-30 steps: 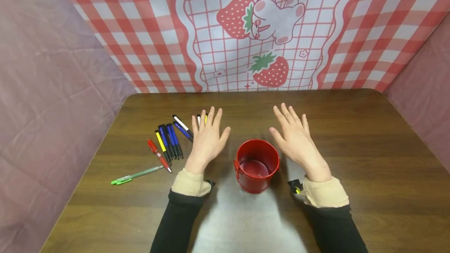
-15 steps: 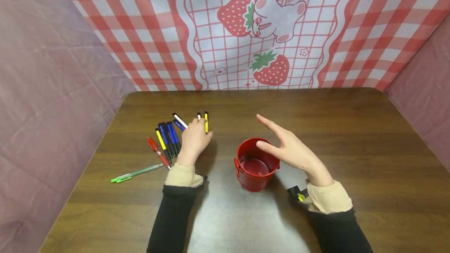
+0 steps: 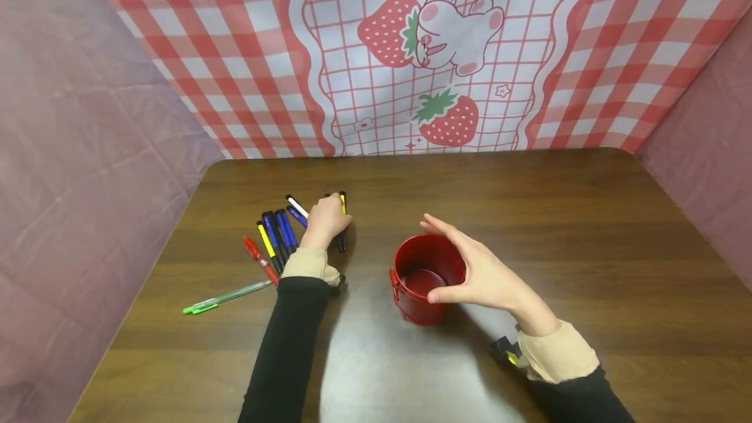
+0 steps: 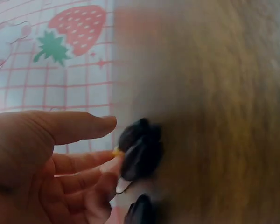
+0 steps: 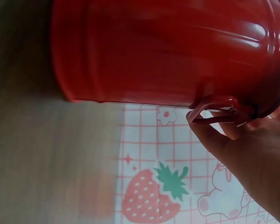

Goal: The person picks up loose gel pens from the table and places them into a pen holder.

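Note:
In the head view my left hand (image 3: pixel 326 219) is at the pens on the left, beside a yellow-and-black pen (image 3: pixel 343 240). The left wrist view shows its thumb (image 4: pixel 93 126) held apart from bent fingers, near blurred black pen ends (image 4: pixel 142 156); whether the fingers touch them is hard to tell. A red bucket (image 3: pixel 420 309) stands upright at the table's middle. My right hand (image 3: pixel 484 273) curves round its right side, thumb at the front rim and fingers at the far side. In the right wrist view, fingers (image 5: pixel 212 137) lie against the bucket's handle (image 5: pixel 214 109).
Left of my left hand lie several blue-and-black pens (image 3: pixel 279 230), another yellow pen (image 3: pixel 266 240), a white one (image 3: pixel 297 206), a red pen (image 3: pixel 258 256) and a green pen (image 3: pixel 226 296). A checked strawberry cloth (image 3: pixel 435 116) hangs behind the wooden table (image 3: pixel 558 214).
Both hands were raised with fingers spread. My left hand has gone down to the pens and bent its fingers; my right hand has moved left and down round the bucket.

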The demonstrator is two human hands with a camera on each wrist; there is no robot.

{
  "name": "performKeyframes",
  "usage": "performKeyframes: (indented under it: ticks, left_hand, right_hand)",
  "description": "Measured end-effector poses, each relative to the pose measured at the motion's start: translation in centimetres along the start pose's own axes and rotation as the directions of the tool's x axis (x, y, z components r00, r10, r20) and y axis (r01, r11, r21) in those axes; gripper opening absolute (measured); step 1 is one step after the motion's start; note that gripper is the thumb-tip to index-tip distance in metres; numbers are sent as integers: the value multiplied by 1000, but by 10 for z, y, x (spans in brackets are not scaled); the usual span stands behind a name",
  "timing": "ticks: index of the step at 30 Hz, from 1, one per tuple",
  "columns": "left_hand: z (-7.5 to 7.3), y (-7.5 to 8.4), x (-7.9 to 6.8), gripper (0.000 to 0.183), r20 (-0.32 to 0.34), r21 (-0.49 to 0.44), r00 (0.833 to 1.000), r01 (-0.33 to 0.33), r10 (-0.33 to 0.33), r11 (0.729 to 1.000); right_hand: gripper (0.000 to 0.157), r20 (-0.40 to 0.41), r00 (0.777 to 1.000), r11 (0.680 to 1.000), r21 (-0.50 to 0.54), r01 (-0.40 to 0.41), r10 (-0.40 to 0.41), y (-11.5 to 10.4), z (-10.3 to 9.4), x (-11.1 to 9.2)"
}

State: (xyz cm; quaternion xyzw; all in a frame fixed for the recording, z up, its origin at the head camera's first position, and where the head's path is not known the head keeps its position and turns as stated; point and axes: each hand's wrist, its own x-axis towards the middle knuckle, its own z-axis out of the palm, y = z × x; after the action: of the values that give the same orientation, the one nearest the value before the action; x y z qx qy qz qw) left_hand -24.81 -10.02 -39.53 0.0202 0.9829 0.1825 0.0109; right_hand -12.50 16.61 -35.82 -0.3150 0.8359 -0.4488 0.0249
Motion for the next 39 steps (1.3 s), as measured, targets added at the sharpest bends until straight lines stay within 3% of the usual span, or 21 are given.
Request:
performKeyframes:
  ticks: [7, 12, 16, 19, 26, 36, 39]
  left_hand:
    - [5, 3, 4, 40, -2, 27, 990, 141, -141, 990]
    - [4, 0, 7, 40, 26, 1, 987, 159, -159, 987]
    - [2, -3, 9, 39, 57, -24, 983, 176, -175, 984]
    - [2, -4, 9, 37, 62, -33, 981, 184, -182, 982]
    - [2, -3, 9, 39, 68, -44, 978, 202, -199, 978]
    - [5, 5, 11, 40, 34, 48, 985, 166, -167, 985]
    - [5, 7, 12, 39, 41, 55, 985, 166, -168, 985]
  right_hand:
    - [116, -41, 999, 998, 49, 34, -32, 7, 6, -8]
    - [123, -71, 997, 996, 87, 22, -16, -12, 9, -7]
    - [127, -102, 994, 996, 87, -15, 24, -3, 15, -8]
    - [120, -115, 992, 996, 77, -48, 57, 10, 18, -9]
    - [97, -129, 988, 994, 74, -76, 85, 11, 20, -10]
    - [93, -216, 972, 995, 34, -89, 94, -15, 25, -11]
    - [94, -231, 968, 995, 23, -93, 96, -12, 26, -12]
